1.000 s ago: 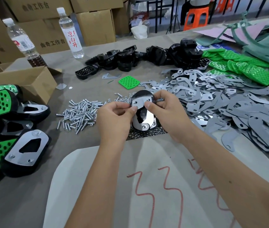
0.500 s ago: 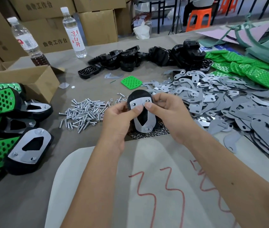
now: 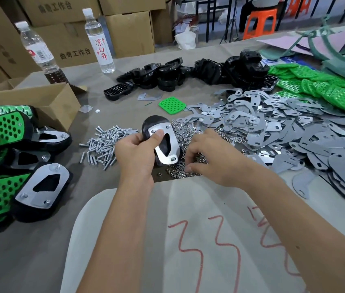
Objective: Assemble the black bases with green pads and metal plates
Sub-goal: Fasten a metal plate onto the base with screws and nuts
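A single head-worn camera looks forward and down from the near edge of the table [image 3: 40, 261], close above the person's forearms. Its wide-angle lens bends the far edge, taking in the table from the left side to the right and, beyond it, stacked cardboard boxes [image 3: 129, 32] and an orange stool [image 3: 260, 22] in the background.

- Grey-brown bench [image 3: 47, 256] spreads beneath and around the hands.
- Stacked cardboard boxes [image 3: 129, 32] stand beyond the hands, to the far left — some printed with characters.
- Orange plastic stool [image 3: 260, 22] far ahead, right of the hands, beside dark metal table legs [image 3: 209, 17].
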{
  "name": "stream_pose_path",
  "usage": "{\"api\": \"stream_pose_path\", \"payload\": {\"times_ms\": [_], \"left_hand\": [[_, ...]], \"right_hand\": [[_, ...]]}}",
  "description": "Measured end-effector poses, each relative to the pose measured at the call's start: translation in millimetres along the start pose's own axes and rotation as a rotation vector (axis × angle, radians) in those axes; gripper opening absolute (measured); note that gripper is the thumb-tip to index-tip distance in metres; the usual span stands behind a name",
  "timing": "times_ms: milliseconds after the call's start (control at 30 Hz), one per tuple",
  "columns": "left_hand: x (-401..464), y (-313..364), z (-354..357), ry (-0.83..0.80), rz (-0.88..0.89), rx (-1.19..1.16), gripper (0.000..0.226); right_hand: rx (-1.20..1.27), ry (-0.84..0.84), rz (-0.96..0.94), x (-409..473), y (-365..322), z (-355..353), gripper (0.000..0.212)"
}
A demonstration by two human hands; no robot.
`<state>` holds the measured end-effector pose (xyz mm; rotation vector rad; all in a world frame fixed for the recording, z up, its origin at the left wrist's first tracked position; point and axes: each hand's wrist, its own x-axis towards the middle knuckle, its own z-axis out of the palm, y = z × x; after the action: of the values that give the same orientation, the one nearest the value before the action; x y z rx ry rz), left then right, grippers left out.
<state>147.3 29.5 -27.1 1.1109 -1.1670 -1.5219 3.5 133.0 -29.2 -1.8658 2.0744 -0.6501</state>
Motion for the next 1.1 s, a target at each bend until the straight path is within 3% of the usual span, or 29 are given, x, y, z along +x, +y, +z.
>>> {"api": "stream_pose_path", "payload": {"times_ms": [167,267,400,467,667,833,1100], "left_hand": [[1.3,-1.4,-0.2,0.002,0.006,-0.003,0.012],[1.8,-3.8,-1.5,0.032,0.039,-0.01,0.008],[3.2,-5.8,-2.5,0.062,0.101,-0.009,0.014],[4.5,-6.5,-2.6,0.063,0.101,-0.018,0.015],[3.7,-6.8,-0.6,0.04,0.072,-0.004,0.026],[-2.8,-5.5,5.0,-0.044,0.093,0.002,0.024],[-14.2,-1.2,9.8,-0.202,0.294,0.176,0.026]], "right_hand": [[0.023,0.062,0.023,-0.6,-0.1,-0.8,0.017],[-0.019,0.008,0.029,-0.1,-4.1,0.8,0.024],[-0.027,-0.027,0.011,1.4,-6.7,4.0,0.015],[0.033,0.044,-0.004,2.0,-5.5,5.3,0.013],[0.476,0.517,0.009,3.1,-1.9,4.8,0.011],[0.679,0.583,-0.022,5.1,-1.8,7.9,0.017],[0.766,0.623,-0.129,6.8,-3.2,9.4,0.017]]}}
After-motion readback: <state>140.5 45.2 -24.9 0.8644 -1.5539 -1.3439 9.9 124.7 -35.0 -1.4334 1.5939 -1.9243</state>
